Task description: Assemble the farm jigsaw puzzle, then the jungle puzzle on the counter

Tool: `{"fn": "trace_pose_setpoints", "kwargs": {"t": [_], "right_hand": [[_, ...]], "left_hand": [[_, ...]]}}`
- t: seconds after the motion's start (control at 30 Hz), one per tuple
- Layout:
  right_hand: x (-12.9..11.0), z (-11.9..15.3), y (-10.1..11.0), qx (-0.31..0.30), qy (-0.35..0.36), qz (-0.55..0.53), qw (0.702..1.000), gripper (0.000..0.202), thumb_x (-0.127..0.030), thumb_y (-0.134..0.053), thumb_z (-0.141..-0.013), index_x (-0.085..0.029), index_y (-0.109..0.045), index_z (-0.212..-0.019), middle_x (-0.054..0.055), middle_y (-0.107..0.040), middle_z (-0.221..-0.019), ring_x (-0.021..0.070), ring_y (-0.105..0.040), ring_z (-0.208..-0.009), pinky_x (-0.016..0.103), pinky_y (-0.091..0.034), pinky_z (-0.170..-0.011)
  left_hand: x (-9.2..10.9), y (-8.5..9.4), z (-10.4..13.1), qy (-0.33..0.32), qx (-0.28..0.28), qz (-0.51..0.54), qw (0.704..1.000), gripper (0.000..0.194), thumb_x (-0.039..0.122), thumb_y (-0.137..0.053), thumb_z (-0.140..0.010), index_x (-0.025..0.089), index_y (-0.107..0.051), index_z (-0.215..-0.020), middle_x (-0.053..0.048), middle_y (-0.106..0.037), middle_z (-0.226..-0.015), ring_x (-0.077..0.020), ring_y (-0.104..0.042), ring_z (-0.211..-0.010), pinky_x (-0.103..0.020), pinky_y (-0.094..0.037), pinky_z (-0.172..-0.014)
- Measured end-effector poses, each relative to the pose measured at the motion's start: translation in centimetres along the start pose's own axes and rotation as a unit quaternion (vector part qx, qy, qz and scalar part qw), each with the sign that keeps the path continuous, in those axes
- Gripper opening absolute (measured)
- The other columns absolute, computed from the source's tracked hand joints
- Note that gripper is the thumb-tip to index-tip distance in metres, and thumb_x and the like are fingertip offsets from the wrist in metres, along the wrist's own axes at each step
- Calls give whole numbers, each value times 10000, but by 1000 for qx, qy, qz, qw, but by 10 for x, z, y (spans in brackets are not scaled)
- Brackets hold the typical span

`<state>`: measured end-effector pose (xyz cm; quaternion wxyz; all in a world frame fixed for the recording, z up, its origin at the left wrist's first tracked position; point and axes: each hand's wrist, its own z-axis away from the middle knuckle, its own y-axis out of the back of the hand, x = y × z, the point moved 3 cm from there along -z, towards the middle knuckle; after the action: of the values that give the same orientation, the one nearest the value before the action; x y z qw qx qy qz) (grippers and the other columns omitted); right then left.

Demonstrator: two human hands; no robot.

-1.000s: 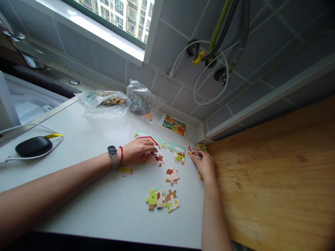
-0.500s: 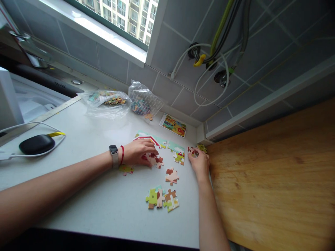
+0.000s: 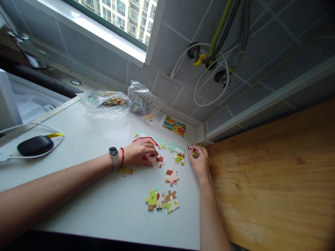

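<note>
My left hand lies over the partly joined puzzle, its fingers spread on a brown-and-pink piece. Behind it runs the joined strip with a red roof, and a piece with a red tractor hangs from its right end. At the counter's right side my right hand has its fingers curled round a small puzzle piece. A pink spotted piece lies alone between the hands. Nearer me are a green joined group and a brown-and-green pair.
Two clear bags of pieces and a picture card lie along the wall. A black device with a white cable is at the left. A wooden board borders the counter at the right.
My right hand's fingers have shifted slightly around the small piece, and more of a yellowish patch shows beside it. My left hand has hardly moved.
</note>
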<state>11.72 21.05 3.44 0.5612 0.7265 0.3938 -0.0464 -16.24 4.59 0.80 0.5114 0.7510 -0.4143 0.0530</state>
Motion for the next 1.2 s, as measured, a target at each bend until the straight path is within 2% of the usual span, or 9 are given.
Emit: {"fn": "trace_pose_setpoints", "kwargs": {"t": [0.1, 0.2, 0.3, 0.4, 0.5, 0.57, 0.8, 0.93, 1.2], "right_hand": [[-28, 12, -3, -64, 41, -117, 990, 334, -343, -694, -872, -225, -748, -1180, 107, -638, -1247, 259, -650, -1144, 391, -614, -944], [-61, 30, -15, -192, 66, -235, 951, 360, -291, -721, -893, -283, -729, -1253, 71, -591, -1304, 220, -650, -1168, 337, -637, -924], [-81, 44, -26, -301, 82, -275, 909, 436, -210, -728, -871, -316, -715, -1293, 64, -553, -1331, 220, -623, -1218, 331, -643, -923], [-86, 49, -26, -353, 70, -281, 890, 483, -175, -724, -852, -320, -701, -1311, 67, -519, -1339, 216, -620, -1195, 307, -662, -842], [-84, 50, -21, -414, 57, -261, 870, 533, -154, -709, -851, -332, -680, -1352, 69, -507, -1345, 206, -630, -1139, 253, -657, -709], [-82, 50, -16, -443, 70, -243, 860, 559, -136, -704, -847, -339, -675, -1367, 67, -512, -1356, 208, -625, -1157, 238, -647, -698], [-71, 41, -13, -369, 110, -142, 912, 499, -91, -700, -839, -300, -735, -1291, 76, -558, -1334, 231, -600, -1253, 347, -604, -960], [-71, 43, -17, -354, 154, -90, 918, 420, -65, -704, -839, -281, -790, -1188, 81, -600, -1283, 246, -600, -1257, 439, -491, -1139], [-73, 45, -19, -357, 198, -90, 909, 361, -55, -680, -865, -256, -812, -1134, 81, -674, -1287, 236, -627, -1234, 405, -504, -1115]], "left_hand": [[-1, -1, 0, -2, 13, -3, 1000, 330, 456, -803, -913, 239, -748, -1156, -70, -772, -1040, -254, -651, -1011, -385, -518, -928], [-3, -4, 2, 1, 9, -15, 1000, 383, 494, -814, -892, 235, -744, -1166, -73, -771, -1047, -260, -656, -1020, -394, -516, -940], [-5, -5, 3, 26, 9, -34, 999, 553, 515, -834, -867, 231, -684, -1317, -98, -757, -1131, -275, -667, -1060, -409, -519, -954], [-6, -4, 4, 53, 11, -35, 998, 739, 509, -869, -833, 242, -580, -1459, -100, -747, -1177, -284, -675, -1083, -420, -517, -966], [-5, -4, 4, 56, 5, -27, 998, 750, 486, -874, -835, 250, -558, -1474, -85, -756, -1161, -282, -678, -1091, -425, -510, -981], [-5, -4, 4, 53, 5, -23, 998, 733, 479, -868, -845, 249, -561, -1469, -81, -763, -1143, -280, -677, -1098, -425, -508, -989], [-7, -5, 5, 43, 4, -27, 999, 647, 486, -866, -842, 231, -627, -1386, -96, -749, -1168, -283, -680, -1095, -416, -530, -952], [-7, -5, 4, 42, 0, -29, 999, 650, 462, -861, -849, 221, -611, -1398, -94, -749, -1160, -286, -679, -1094, -425, -536, -949], [-5, -4, 4, 43, 1, -35, 998, 586, 472, -835, -866, 225, -638, -1359, -101, -743, -1177, -283, -682, -1076, -425, -533, -953]]}}
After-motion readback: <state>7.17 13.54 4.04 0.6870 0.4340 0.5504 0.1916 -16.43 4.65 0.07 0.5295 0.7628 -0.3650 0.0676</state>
